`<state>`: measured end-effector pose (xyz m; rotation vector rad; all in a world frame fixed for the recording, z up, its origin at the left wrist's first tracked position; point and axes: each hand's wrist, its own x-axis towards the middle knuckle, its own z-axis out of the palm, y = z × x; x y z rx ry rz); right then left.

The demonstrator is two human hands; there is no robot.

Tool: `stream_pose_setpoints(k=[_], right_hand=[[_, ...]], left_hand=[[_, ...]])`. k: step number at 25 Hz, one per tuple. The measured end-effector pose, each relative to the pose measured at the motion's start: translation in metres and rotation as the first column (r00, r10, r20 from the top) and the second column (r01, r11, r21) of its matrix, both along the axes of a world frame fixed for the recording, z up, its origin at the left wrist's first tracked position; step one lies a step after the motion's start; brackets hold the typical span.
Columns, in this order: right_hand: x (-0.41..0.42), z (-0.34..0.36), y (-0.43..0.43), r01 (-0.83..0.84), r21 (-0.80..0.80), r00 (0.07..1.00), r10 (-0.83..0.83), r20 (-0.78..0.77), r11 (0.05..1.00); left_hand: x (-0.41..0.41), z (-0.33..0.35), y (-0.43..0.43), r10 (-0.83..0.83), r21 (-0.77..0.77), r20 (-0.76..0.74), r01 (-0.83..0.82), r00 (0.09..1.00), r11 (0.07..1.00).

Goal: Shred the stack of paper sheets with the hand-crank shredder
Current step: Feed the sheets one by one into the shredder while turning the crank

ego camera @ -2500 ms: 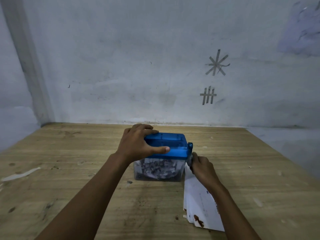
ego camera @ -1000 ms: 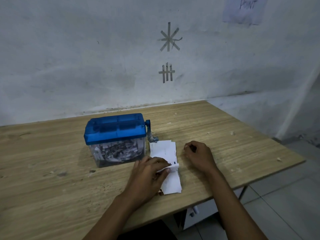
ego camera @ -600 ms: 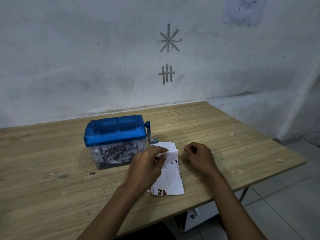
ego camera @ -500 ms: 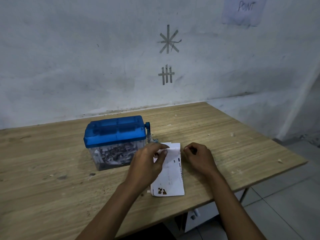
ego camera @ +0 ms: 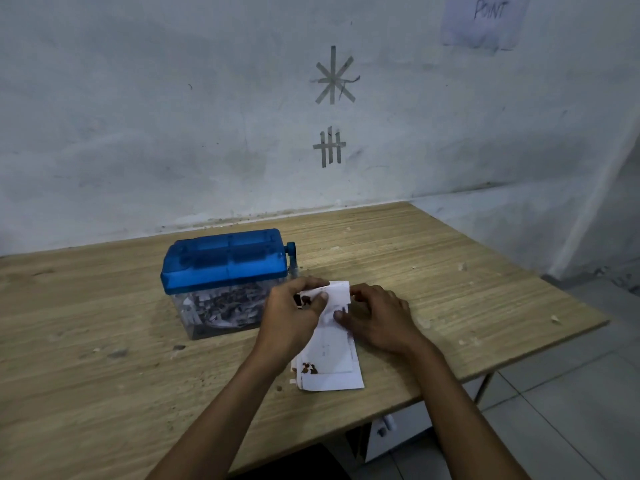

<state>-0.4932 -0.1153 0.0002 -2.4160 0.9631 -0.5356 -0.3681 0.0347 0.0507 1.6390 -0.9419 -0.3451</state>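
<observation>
The shredder (ego camera: 225, 268) stands on the table (ego camera: 104, 375) near the wall (ego camera: 138, 116), its blue top closed over a clear bin holding shreds (ego camera: 227, 306). Its crank (ego camera: 291, 259) sticks out on the right side, pointing down, with no hand on it. Just right of the shredder and nearer the table's front edge lies the stack (ego camera: 329, 363) of white sheets, flat on the wood, with a dark reddish print near its lower left corner. Above the stack's far end both hands hold one sheet (ego camera: 338, 294), raised and curled. The left hand (ego camera: 294, 318) pinches its left part, thumb on top and fingers curled beneath. The right hand (ego camera: 379, 317) grips its right edge with bent fingers, thumb stretched towards the paper's lower part. The sheet's lower part runs down onto the stack; whether it is fully free of the stack I cannot tell. Small paper scraps dot the table. On the wall are a tape star (ego camera: 333, 76), a tape tally (ego camera: 329, 147) below it, and a note (ego camera: 485, 20) reading "POINT" at upper right.
</observation>
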Motion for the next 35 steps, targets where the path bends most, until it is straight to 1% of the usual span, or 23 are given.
stream_pose_setpoints(k=[1, 3, 7, 9, 13, 17, 22, 27, 30, 33, 35], right_hand=[[0.002, -0.001, 0.001, 0.015, -0.049, 0.998, -0.018, -0.055, 0.999], [0.003, -0.002, 0.003, 0.034, -0.067, 0.995, -0.040, -0.090, 0.997], [0.002, 0.000, 0.003, 0.029, -0.057, 0.993, -0.035, -0.109, 0.998], [0.001, 0.002, 0.002, 0.026, -0.049, 0.993, -0.031, -0.113, 0.998], [0.001, 0.003, 0.002, 0.020, -0.031, 0.992, -0.024, -0.123, 0.999], [0.001, 0.005, 0.003, 0.011, -0.024, 0.992, -0.013, -0.129, 1.000], [0.000, 0.008, 0.005, -0.001, -0.023, 0.991, -0.002, -0.134, 1.000], [0.000, 0.010, 0.005, -0.008, -0.006, 0.989, 0.007, -0.146, 1.000], [-0.001, 0.008, 0.004, -0.017, 0.009, 0.996, 0.018, -0.089, 1.000], [-0.004, 0.006, 0.002, -0.049, 0.006, 0.999, 0.049, -0.014, 0.999], [-0.005, 0.005, 0.004, -0.025, -0.002, 0.999, 0.025, 0.044, 1.000]], left_hand=[[0.000, -0.001, 0.000, -0.002, 0.002, -0.035, 0.003, 0.999, 1.000], [-0.001, 0.000, -0.001, -0.022, -0.015, -0.099, 0.021, 0.995, 1.000], [-0.003, 0.019, -0.006, -0.064, -0.098, -0.160, 0.048, 0.985, 0.994], [-0.004, 0.035, -0.009, -0.075, -0.146, -0.169, 0.050, 0.983, 0.988], [0.000, 0.067, -0.010, -0.130, -0.245, -0.234, 0.071, 0.964, 0.967], [0.013, 0.088, -0.011, -0.112, -0.308, -0.178, 0.052, 0.978, 0.950], [0.027, 0.105, -0.011, -0.102, -0.379, -0.142, 0.041, 0.985, 0.925], [0.029, 0.120, -0.015, -0.101, -0.405, -0.089, 0.056, 0.991, 0.912], [0.028, 0.123, -0.017, -0.109, -0.410, -0.063, 0.074, 0.992, 0.909], [0.030, 0.120, -0.020, -0.108, -0.409, -0.070, 0.070, 0.992, 0.910], [0.030, 0.115, -0.022, -0.103, -0.397, -0.066, 0.069, 0.992, 0.915]])
